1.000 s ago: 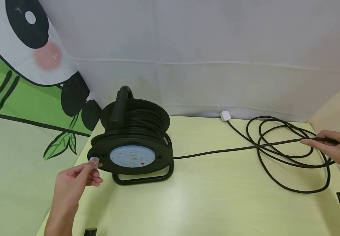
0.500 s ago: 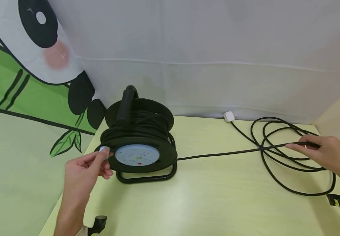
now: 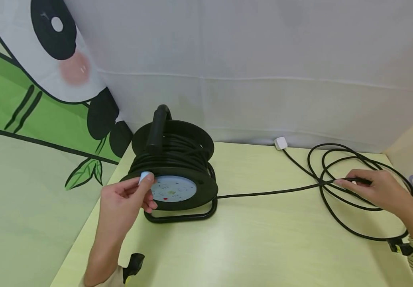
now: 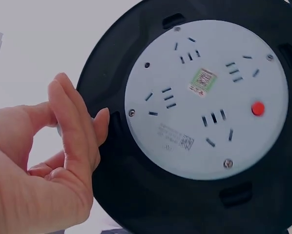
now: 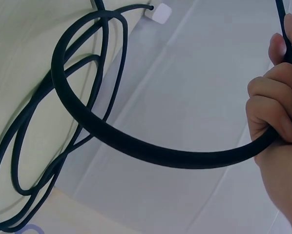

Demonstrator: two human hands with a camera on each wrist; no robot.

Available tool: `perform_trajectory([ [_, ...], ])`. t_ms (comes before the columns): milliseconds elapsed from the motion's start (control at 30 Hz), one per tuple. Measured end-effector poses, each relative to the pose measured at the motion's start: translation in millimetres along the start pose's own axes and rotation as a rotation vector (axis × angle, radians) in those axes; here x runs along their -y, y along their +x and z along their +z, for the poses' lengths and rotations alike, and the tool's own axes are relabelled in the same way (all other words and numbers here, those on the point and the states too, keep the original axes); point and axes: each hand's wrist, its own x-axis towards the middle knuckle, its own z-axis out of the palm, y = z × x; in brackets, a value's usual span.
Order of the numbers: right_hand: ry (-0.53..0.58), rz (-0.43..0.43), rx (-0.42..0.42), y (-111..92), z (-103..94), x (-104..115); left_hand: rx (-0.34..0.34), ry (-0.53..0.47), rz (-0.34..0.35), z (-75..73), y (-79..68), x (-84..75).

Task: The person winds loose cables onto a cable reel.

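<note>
A black cable reel (image 3: 206,189) with a pale socket disc (image 3: 177,188) on its front stands on the table, left of the middle in the head view. My left hand (image 3: 122,205) pinches a small pale-blue knob (image 3: 143,176) at the left of the reel's front flange; in the left wrist view the fingers mostly hide it. From the reel, a black cable (image 3: 264,193) runs right to my right hand (image 3: 382,191), whose fingers curl round it. In the right wrist view a bend of the cable (image 5: 185,160) hangs out of the hand.
Loose loops of cable (image 3: 339,144) lie at the table's right, beneath and beside the right hand. Their white plug (image 3: 280,143) lies by the pale back cloth (image 3: 249,95). The reel's tubular stand (image 3: 181,218) rests on the table (image 3: 228,247).
The left hand has carried the knob up and to the right, and the socket disc has turned clockwise. Holding the cable, the right hand has moved left, closer to the reel.
</note>
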Motion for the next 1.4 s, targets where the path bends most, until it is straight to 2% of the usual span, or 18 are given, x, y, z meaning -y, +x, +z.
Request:
perform_trajectory([
  [167,0.041,-0.002,0.018,5,9.0,2,0.034,0.045,0.045,10.3,-2.8,-4.5],
  [400,-0.025,-0.01,0.055,16,13.4,3,0.065,0.087,0.096,26.3,-6.5,-7.1],
  [700,-0.018,-0.027,-0.057,29,17.1,-3,0.079,0.111,0.132,49.7,-11.2,-3.9],
  [800,-0.02,0.0,-0.084,32,16.7,-5,0.089,0.096,0.151,56.5,-11.9,-1.3],
  [1000,0.025,0.127,-0.085,32,17.2,-7,0.126,0.062,0.174,72.4,-12.0,5.6],
  [1200,0.041,0.134,-0.066,36,20.6,-7,0.187,0.076,0.19,91.6,-11.5,17.7],
  [1400,0.063,0.116,-0.052,42,22.1,1,0.253,0.084,0.147,108.1,-10.4,31.4],
])
